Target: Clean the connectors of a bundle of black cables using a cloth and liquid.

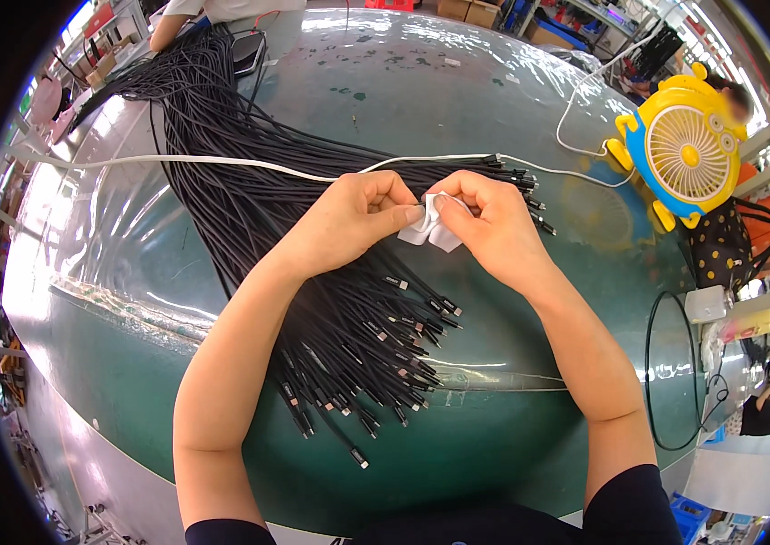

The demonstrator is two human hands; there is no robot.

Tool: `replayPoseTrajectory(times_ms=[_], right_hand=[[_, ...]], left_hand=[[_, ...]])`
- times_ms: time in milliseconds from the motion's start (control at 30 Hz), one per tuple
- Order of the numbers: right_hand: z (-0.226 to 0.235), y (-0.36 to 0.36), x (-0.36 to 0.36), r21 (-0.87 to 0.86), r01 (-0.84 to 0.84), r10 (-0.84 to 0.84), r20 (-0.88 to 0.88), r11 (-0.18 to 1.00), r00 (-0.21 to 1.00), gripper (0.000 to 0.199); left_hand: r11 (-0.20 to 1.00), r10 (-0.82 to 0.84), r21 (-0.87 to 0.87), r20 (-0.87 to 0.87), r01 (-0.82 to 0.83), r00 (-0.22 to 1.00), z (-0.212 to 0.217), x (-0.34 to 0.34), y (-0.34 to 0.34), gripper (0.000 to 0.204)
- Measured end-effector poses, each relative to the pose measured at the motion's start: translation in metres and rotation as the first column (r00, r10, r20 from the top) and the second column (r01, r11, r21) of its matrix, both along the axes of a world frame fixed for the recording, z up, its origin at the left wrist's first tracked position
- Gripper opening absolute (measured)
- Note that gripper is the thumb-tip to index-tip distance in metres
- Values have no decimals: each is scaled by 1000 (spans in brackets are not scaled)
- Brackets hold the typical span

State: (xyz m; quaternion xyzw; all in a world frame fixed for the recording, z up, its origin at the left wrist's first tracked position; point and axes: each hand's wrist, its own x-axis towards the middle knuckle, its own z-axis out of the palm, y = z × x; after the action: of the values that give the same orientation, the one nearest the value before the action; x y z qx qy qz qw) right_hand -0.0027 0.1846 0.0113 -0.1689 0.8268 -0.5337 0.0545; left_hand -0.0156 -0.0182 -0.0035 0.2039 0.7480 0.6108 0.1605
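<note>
— Green and glossy, the table (512,109) is seen spread across the whole frame under clear film, with a workshop blurred around its rim. What is held at the centre?

— A small white cloth (428,227) is pinched between both hands just above the middle of the frame. The left hand (348,218) is closed on its left edge with thumb and forefinger together; the right hand (489,222) is closed on its upper right part, fingers curled over it.

— And what lies beneath them?

— A thick bundle of black cables (312,272) is laid diagonally, its long axis running from the upper left of the frame down to the lower centre, where the connector ends (385,381) are fanned out. The cloth is held directly above that bundle, so the plugs lie below and slightly left of both grips, nearer the left hand. Whether a cable end is wrapped inside the cloth cannot be told.

— Anything else close by?

— A white cord (221,163) is stretched across behind the hands, and a yellow and blue desk fan (685,150) is stood at the upper right
</note>
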Motion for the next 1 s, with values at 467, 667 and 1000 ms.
replayPoseTrajectory(times_ms=[467, 667, 1000], right_hand=[[-14, -2, 28, 161, -8, 65, -348, 987, 935, 12], [-5, 50, 46, 69, 119, -101, -225, 991, 969, 14], [0, 137, 75, -75, 310, -307, 55, 948, 950, 13]], left_hand=[[972, -140, -171, 115, 158, 983, 6, 2, -11, 29], [931, -143, -350, -90, 103, 986, 11, 13, 8, 22], [691, -375, -628, -735, -359, 565, 1, 12, 45, 37]])
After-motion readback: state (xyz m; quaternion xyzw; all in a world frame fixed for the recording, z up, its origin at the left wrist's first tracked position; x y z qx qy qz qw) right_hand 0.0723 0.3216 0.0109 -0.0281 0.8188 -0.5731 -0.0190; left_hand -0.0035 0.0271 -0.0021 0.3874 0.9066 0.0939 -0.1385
